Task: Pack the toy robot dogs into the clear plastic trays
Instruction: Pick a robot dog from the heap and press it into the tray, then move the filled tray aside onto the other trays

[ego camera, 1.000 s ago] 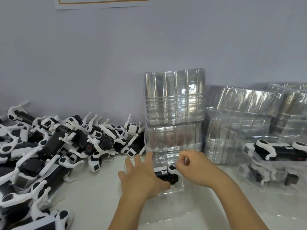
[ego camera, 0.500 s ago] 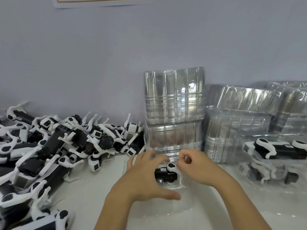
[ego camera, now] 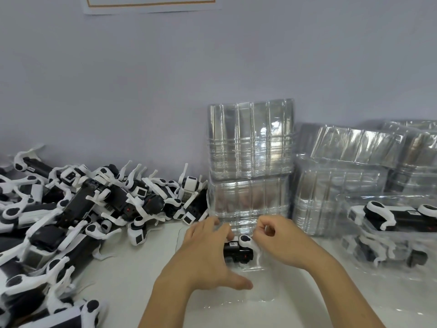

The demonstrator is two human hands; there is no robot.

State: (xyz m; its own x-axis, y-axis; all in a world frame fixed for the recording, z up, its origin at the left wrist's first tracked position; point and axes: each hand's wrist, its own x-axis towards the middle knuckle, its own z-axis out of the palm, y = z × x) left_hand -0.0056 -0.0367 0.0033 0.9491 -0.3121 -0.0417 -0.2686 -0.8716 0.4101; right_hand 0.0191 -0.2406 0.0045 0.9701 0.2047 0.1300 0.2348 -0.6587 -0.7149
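Observation:
A black and white toy robot dog lies in a clear plastic tray on the white table, just in front of the tray stacks. My left hand is spread over the dog's left end with straight fingers touching it and the thumb stretched out toward the right. My right hand has its fingers curled and pinches the dog's white leg at its right end. Much of the dog's body is hidden under both hands.
A big heap of loose toy robot dogs fills the left of the table. Two stacks of empty clear trays stand against the wall, more trays to their right. A packed tray sits at the far right.
My left hand has lifted off the dog and drawn back a little, its thumb swinging out. My right hand has stayed pinched at the dog's right end.

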